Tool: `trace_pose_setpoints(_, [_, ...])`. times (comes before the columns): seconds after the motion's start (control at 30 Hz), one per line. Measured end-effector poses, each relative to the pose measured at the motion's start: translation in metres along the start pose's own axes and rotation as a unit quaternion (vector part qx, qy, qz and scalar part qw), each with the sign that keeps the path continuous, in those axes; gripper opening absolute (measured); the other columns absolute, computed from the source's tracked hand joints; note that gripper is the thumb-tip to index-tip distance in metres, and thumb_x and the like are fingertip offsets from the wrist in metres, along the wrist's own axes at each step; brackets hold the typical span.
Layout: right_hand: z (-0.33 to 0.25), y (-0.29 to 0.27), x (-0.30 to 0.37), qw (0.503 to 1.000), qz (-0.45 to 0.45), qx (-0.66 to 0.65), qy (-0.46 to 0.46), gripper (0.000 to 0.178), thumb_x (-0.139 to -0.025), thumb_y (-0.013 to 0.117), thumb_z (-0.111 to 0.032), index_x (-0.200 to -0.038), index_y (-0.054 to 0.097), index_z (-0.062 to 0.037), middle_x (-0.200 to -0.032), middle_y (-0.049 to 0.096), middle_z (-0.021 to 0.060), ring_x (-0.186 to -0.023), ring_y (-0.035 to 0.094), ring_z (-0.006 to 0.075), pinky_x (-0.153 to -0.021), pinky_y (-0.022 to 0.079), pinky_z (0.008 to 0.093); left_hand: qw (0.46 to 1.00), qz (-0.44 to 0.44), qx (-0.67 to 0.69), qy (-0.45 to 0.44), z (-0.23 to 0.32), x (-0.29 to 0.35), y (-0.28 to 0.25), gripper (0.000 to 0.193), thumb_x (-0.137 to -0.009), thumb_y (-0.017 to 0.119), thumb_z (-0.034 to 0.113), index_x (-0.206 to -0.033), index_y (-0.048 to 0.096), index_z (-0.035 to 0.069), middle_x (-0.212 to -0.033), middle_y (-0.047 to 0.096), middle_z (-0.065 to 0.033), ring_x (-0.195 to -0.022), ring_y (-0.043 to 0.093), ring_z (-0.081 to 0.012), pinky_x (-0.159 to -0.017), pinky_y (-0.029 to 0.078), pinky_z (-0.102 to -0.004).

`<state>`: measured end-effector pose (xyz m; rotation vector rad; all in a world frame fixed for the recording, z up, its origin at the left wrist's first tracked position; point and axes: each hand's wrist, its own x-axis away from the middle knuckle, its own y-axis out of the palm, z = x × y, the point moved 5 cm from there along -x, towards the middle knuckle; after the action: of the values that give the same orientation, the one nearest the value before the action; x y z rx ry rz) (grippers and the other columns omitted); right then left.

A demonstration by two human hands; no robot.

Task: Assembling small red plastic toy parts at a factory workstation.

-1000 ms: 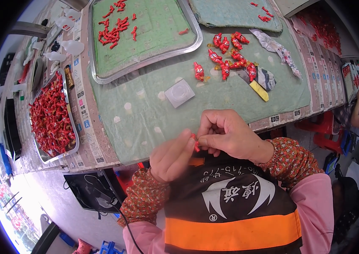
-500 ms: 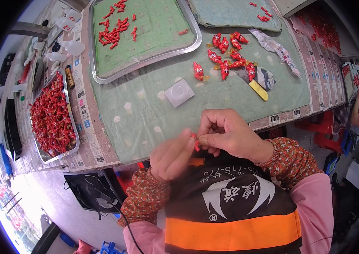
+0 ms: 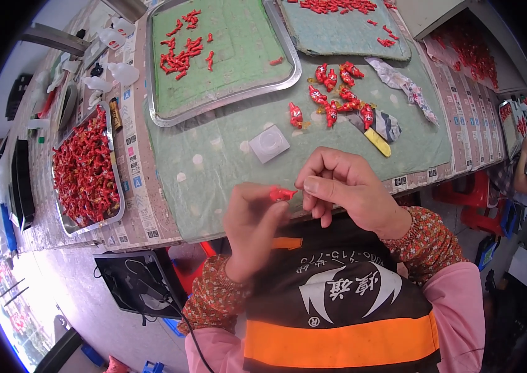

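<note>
Down near the front edge of the bench (image 3: 151,205), in the head view, both hands are up close together over the green mat (image 3: 226,155). My left hand (image 3: 252,224) has its fingers pinched tight on a small red piece (image 3: 281,194), which sticks out toward the right hand (image 3: 344,189). That right hand's fingers are curled in narrow, thumb tip just beside the red piece, but I can't tell if it's actually touching or gripping it. Further back on the mat sit a small clear square lid (image 3: 269,143), a bunch of red wrapped candies (image 3: 338,93), and a scraper with a yellow handle (image 3: 372,135). Behind those is a metal tray (image 3: 288,56) with scattered red bits. Off to the left, another tray (image 3: 117,186) is heaped with red wrapped pieces.
</note>
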<state>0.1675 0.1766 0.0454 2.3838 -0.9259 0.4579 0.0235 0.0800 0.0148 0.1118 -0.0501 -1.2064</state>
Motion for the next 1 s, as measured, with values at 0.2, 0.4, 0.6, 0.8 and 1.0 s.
trace_pose_setpoints(0.2, [-0.009,0.006,0.005,0.955,0.026,0.216,-0.199,0.013,-0.091,0.06,-0.002,-0.104,0.059,-0.0009,-0.09,0.057,0.0033,-0.075,0.056,0.0074,-0.065,0.046,0.0217,0.96,-0.02,0.162,-0.227,-0.004,0.003,0.003,0.019,-0.092,0.062,0.005,-0.107,0.05,0.005,-0.093,0.062,-0.0054,-0.069,0.063,-0.0112,-0.059,0.054,-0.0233])
trace_pose_setpoints(0.4, [-0.013,0.01,0.001,0.905,0.036,0.324,-0.272,0.014,-0.088,0.062,-0.001,-0.101,0.06,-0.0011,-0.089,0.056,0.0039,-0.074,0.055,0.0094,-0.065,0.045,0.024,0.948,-0.019,0.192,-0.253,-0.006,0.003,0.004,0.019,-0.092,0.063,0.01,-0.106,0.05,0.006,-0.093,0.062,-0.0054,-0.065,0.062,-0.0112,-0.056,0.053,-0.0232])
trace_pose_setpoints(0.6, [-0.013,0.007,-0.004,0.915,0.027,0.305,-0.264,0.013,-0.087,0.063,-0.001,-0.1,0.061,-0.0012,-0.088,0.057,0.0045,-0.073,0.055,0.0098,-0.064,0.045,0.0245,0.944,-0.023,0.188,-0.269,-0.006,-0.001,0.005,0.018,-0.093,0.063,0.013,-0.104,0.051,0.006,-0.092,0.062,-0.0055,-0.064,0.062,-0.0111,-0.055,0.053,-0.0234])
trace_pose_setpoints(0.8, [-0.014,0.007,-0.005,0.912,0.027,0.311,-0.265,0.011,-0.086,0.064,-0.002,-0.097,0.061,-0.0009,-0.086,0.057,0.0045,-0.072,0.055,0.0095,-0.063,0.045,0.0247,0.941,-0.03,0.193,-0.278,-0.007,-0.001,0.005,0.017,-0.094,0.062,0.015,-0.103,0.051,0.006,-0.091,0.062,-0.0049,-0.064,0.062,-0.011,-0.055,0.053,-0.0237])
trace_pose_setpoints(1.0, [-0.01,0.005,-0.006,0.913,0.036,0.307,-0.266,0.007,-0.086,0.065,-0.001,-0.092,0.062,-0.0002,-0.08,0.058,0.0041,-0.068,0.055,0.0096,-0.06,0.045,0.0246,0.935,-0.045,0.2,-0.29,-0.009,-0.001,0.004,0.014,-0.093,0.063,0.015,-0.099,0.053,0.008,-0.088,0.063,-0.0035,-0.062,0.06,-0.0096,-0.054,0.051,-0.0226])
